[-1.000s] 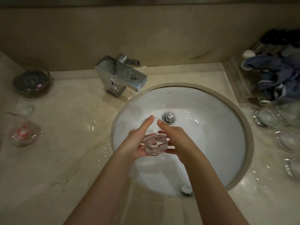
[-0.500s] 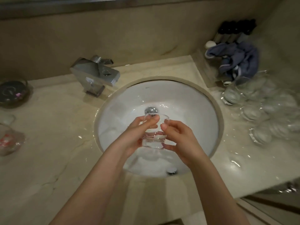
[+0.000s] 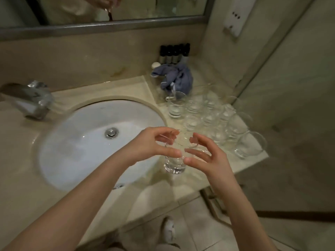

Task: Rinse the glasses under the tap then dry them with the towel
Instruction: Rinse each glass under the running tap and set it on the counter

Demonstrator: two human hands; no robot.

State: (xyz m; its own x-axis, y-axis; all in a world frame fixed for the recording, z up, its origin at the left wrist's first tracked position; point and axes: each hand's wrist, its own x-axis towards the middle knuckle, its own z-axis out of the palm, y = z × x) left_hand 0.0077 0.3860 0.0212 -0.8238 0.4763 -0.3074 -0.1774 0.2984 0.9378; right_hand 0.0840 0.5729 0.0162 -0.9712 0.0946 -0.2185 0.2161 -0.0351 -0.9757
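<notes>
**Inspector:** Two hands on one glass [image 3: 175, 160], held upright over the countertop [image 3: 208, 176] just right of the sink [image 3: 59, 142]. The left hand [image 3: 155, 144] has its fingers curled over the rim and near wall; the right hand [image 3: 204, 156] meets it from the other side, thumb and forefinger pinching, the remaining fingers spread loose.

**Assistant:** And the step in hand?

**Inspector:** By my judgement, carrying the rinsed glass toward drying. The towel [image 3: 174, 77] lies bunched at the back, behind the group of glasses [image 3: 217, 120], well apart from the hands. To do it well: keep one hand firmly round the wet wall, free the other for the towel, and reach round the standing glasses (they stand close together and would knock easily).

**Assistant:** What can't be made out?

**Inspector:** Whether water remains in the held glass; clear glass in dim light defeats it. The standing glasses overlap, so no reliable count, nor which are already dry. The tap [image 3: 30, 100] is blurred and cut by the left edge; I cannot tell if it runs. The bottles [image 3: 174, 53] behind the towel are too dark to read.
</notes>
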